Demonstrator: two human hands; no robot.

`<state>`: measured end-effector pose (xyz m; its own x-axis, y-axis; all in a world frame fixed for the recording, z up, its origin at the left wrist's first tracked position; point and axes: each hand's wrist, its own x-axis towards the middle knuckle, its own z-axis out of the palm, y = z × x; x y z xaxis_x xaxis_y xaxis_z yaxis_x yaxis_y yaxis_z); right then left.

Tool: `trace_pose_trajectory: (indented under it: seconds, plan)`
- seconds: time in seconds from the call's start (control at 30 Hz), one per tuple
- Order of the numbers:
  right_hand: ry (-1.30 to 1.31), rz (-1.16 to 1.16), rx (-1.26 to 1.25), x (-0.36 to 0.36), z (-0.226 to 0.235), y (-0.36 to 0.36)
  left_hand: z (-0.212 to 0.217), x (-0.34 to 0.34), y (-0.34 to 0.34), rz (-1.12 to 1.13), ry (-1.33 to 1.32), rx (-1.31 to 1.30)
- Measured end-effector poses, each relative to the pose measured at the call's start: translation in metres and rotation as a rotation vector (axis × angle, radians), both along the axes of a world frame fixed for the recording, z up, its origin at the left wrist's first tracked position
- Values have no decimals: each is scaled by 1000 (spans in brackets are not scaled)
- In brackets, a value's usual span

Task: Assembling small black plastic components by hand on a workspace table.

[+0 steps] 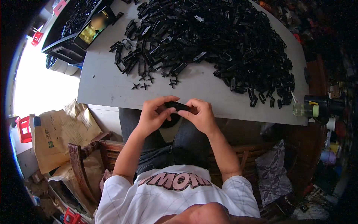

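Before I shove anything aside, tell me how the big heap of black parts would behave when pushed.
The heap of black parts would probably slump and scatter rather than slide as one, since it looks loosely piled. Some may snag, overlapping at many angles. Its lower-right fringe could drop off, lying near the edge of the table.

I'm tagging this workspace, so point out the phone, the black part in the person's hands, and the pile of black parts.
Phone (pixel 91 31): head view, on its screen.
Held black part (pixel 177 106): head view, on its middle.
Pile of black parts (pixel 220 41): head view, around its middle.
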<state>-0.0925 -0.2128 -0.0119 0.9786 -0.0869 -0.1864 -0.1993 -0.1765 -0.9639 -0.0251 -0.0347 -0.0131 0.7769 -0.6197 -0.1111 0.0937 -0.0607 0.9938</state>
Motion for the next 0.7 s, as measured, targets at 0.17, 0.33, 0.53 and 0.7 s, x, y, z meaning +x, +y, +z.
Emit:
trace_pose_trajectory:
  seconds: [0.17, 0.33, 0.53, 0.7]
  plan:
    - [-116, 50, -97, 14, 1, -16, 0, -1, 2, 86, -17, -57]
    - [-284, -180, -578, 57, 15, -41, -3, 0, 5, 105, -5, -83]
    - [-297, -311, -1338, 89, -2, -49, 0, 2, 0, 48, -127, 37]
    - [-261, -262, -1208, 86, -14, -22, -4, 1, -4, 77, -293, 42]
